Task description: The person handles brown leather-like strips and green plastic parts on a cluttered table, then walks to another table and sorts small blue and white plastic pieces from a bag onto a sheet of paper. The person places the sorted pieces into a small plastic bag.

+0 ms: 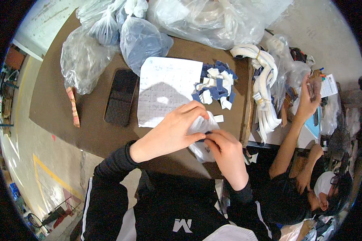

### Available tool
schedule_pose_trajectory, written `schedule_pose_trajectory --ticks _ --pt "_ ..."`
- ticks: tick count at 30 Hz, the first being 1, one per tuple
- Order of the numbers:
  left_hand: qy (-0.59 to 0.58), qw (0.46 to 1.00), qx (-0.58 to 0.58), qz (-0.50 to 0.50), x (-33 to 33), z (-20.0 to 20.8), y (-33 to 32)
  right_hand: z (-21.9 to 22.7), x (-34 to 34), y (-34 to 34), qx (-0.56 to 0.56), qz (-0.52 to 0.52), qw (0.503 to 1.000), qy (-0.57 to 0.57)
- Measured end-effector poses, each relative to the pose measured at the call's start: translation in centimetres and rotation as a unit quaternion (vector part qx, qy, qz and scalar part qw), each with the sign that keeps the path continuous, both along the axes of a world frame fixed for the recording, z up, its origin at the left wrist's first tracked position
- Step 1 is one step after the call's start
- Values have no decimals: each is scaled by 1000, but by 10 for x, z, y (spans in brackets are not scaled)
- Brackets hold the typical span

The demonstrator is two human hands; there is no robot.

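Pinching a small, translucent white plastic bag (202, 153) over the near part of the table, the left hand (175, 127) has its fingers curled over the top, thumb and forefinger nearly meeting. The right hand (229, 156) is bent nearly closed against the bag's other side, its fingertips beside a dark blue piece (202, 140); whether it grips the film or that piece cannot be told. Just beyond lies one loose white rectangular tab (218, 118), then a heap of small blue and white flat pieces (218, 84). A handwritten white paper sheet (171, 70) lies left of the heap, with a black rectangular phone (121, 96) beside it. Clear plastic bags (142, 40) crowd the brown table's (88, 138) far edge. To the right hangs a bundle of long white strips (268, 76); past it, a co-worker's hand (308, 96) holds a brownish object (315, 87).
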State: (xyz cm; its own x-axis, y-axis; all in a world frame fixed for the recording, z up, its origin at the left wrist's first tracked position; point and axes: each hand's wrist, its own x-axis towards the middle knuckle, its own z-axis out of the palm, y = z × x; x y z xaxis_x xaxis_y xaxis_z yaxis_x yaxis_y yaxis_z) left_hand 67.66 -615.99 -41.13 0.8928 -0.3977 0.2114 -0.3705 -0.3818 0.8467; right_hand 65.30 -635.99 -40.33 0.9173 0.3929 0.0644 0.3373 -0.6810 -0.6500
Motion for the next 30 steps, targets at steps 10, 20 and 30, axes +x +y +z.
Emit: schedule_pose_trajectory --ticks 10,20,30 --pt "85 993 33 77 0 5 2 16 22 -1 -135 98 985 -35" --pt "68 996 49 2 5 -15 5 -19 119 4 -79 80 966 -231" --pt "38 995 -22 88 22 -19 14 -34 132 -14 182 -87 979 -26"
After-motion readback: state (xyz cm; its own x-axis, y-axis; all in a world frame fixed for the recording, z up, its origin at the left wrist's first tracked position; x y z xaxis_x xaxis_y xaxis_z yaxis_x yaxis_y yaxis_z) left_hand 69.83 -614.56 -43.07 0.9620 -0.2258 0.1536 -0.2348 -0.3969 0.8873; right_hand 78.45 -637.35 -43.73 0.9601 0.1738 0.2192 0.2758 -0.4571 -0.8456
